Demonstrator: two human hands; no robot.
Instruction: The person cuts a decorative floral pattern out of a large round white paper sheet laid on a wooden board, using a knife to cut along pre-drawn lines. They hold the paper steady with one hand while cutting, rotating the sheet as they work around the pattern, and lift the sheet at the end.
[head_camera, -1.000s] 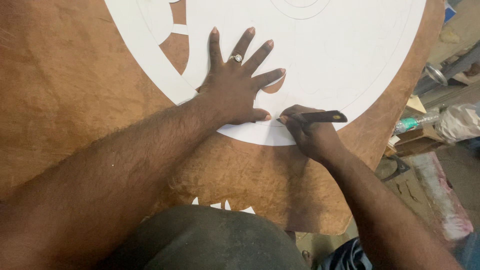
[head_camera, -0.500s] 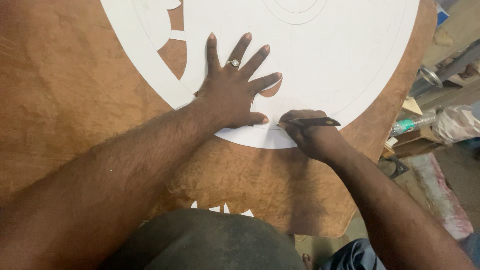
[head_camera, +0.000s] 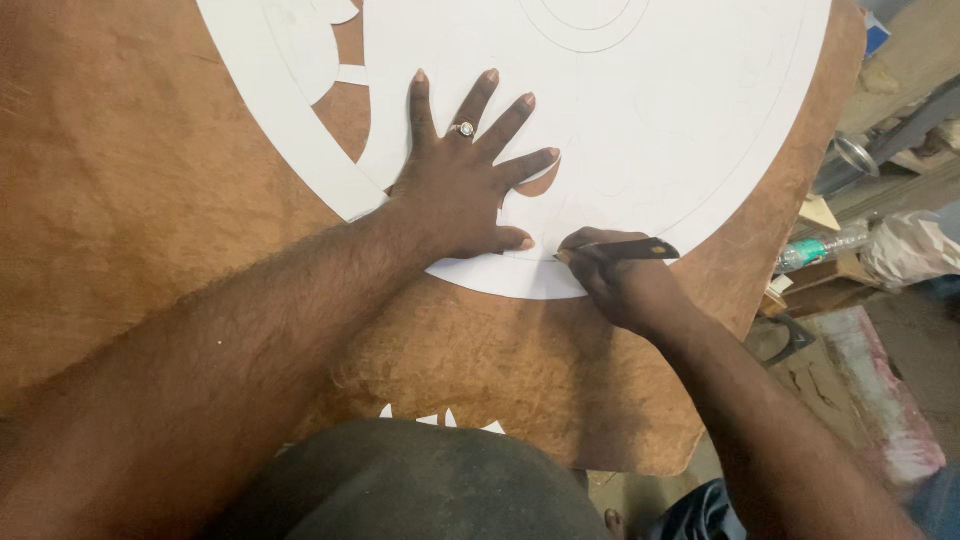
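Observation:
A large round white sheet (head_camera: 650, 110) with cut-out openings and faint pencil lines lies on a brown board (head_camera: 130, 170). My left hand (head_camera: 455, 185), with a ring on one finger, presses flat on the sheet near its lower edge, fingers spread. Just right of its thumb, my right hand (head_camera: 620, 280) grips a small dark-handled knife (head_camera: 625, 249), its tip touching the sheet close to the rim.
Small white cut pieces (head_camera: 440, 418) lie at the board's near edge by my body. Right of the board are a plastic bottle (head_camera: 820, 250), a crumpled bag (head_camera: 910, 250), a metal round object (head_camera: 850, 155) and a stained plank (head_camera: 880, 400) on the floor.
Both hands stay nearly in place; the knife tip has crept slightly left toward my left thumb along the sheet's edge.

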